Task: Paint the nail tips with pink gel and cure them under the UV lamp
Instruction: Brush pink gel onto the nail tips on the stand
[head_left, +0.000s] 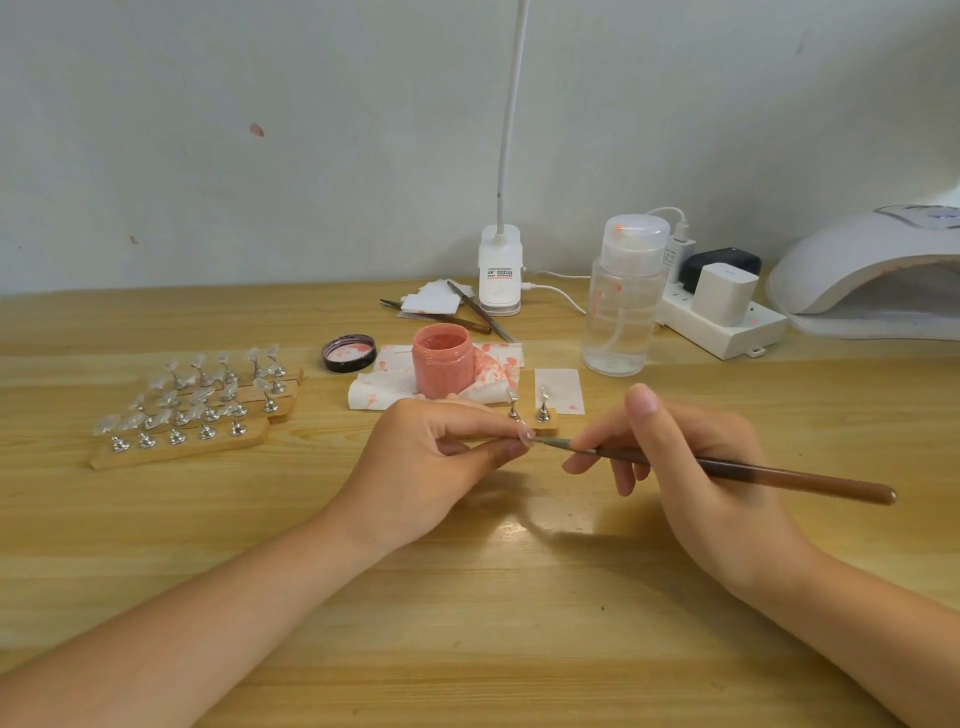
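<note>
- The wooden table (519, 623) carries everything; both forearms reach in from the near edge and the hands meet over its middle.
- The UV lamp (872, 270) sits at the far right, its opening facing left and toward the near edge. It lies on the right hand's side and well apart from the work, so I judge curing to be a later step.
- The wooden racks of clear nail tips (192, 405) lie well to the left, their tips looking unpainted. A small stand with 2 holders (530, 410) sits just beyond the hands.
- The open jar of pink gel (443, 358) stands on a stained paper towel (374, 389), just beyond the left hand, with its lid (348, 353) beside it.
- The left hand (431, 462) has its fingers curled, thumb and forefinger pinching 1 nail tip (527, 435) that points right, toward the brush.
- The right hand (691, 467) pinches the brush (727, 470) near its ferrule, the other fingers loosely bent beneath.
- The brush's long axis runs nearly level, handle out to the right, bristles pointing left and touching, or all but touching, the nail tip's edge.
- The stroke ahead, as I judge it, turns on that line: brush and tip meet end to end, so the bristles must draw along the tip's length. No pink shows on it yet.
</note>
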